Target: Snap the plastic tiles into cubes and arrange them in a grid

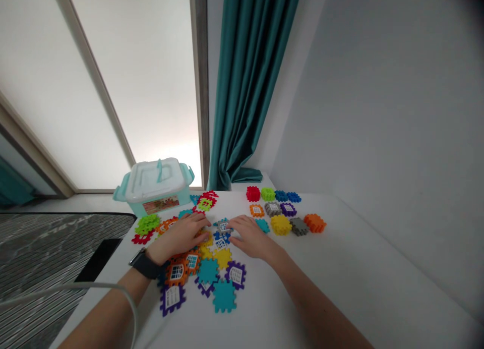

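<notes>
My left hand [188,233] rests on the heap of toothed plastic building tiles, its fingers spread over orange and yellow ones. My right hand [249,235] lies low over the table, fingers stretched toward a grey window tile [223,226], with fingertips at its right edge. I cannot tell if they press on it. Below that tile is a blue window tile [221,241]. Nearer to me are a yellow tile [223,258], teal tiles [225,296], a purple window tile [236,275] and an orange window tile [176,272].
Right of my right hand stand sorted stacks, including yellow [281,225], orange [315,223] and red [253,193]. A lidded storage box [159,185] is at the back left of the white table [272,308]. A pale cable [94,286] crosses my left forearm.
</notes>
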`<state>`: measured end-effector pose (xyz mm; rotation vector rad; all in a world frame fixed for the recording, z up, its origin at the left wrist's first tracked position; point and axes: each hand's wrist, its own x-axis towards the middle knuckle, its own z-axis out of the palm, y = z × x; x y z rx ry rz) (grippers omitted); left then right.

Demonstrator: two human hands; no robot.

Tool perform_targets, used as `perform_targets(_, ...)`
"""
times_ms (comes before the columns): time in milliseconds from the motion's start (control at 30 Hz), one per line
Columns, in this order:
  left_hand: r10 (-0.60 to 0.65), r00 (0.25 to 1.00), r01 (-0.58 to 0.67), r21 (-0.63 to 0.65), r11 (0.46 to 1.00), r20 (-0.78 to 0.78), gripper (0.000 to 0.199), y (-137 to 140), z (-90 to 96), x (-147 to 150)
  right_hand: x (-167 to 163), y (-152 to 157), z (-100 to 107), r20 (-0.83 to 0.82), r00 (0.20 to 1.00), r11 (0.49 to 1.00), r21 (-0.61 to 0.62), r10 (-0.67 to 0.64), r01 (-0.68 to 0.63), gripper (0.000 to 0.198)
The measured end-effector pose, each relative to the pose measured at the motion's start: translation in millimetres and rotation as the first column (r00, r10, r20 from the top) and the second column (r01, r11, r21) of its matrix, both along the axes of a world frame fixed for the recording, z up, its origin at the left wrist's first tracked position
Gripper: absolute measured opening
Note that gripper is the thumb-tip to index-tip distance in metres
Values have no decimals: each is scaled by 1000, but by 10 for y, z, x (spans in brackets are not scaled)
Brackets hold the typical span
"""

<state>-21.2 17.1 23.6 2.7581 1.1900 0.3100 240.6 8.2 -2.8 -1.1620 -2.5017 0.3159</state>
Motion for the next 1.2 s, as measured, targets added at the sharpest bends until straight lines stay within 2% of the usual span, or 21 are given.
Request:
perform_targets(267, 48, 988, -58, 67, 996, 145, 34, -145, -140, -263, -326, -56, -89, 5, 999, 999, 21, 32, -32, 23)
perform_targets(500, 122, 973, -127, 18, 992, 197, 45, -183, -198, -494, -545, 20, -122, 17, 999, 999, 3, 47, -47, 33)
perform_targets(667, 134, 976, -133, -19, 991, 169, 50, -192, -211, -551, -635, 87, -119, -23, 993, 992, -50, 114, -116, 45)
perform_targets(867, 145, 978, -139, -50, 989, 150, 42, -198, -193, -526, -665, 87, -132, -49, 996, 994, -81, 74, -78, 36)
perform_targets(1200, 172, 971, -164, -58, 985, 166, 33, -174, -257, -510, -598, -86, -140, -99, 994, 999, -10, 48, -49, 30)
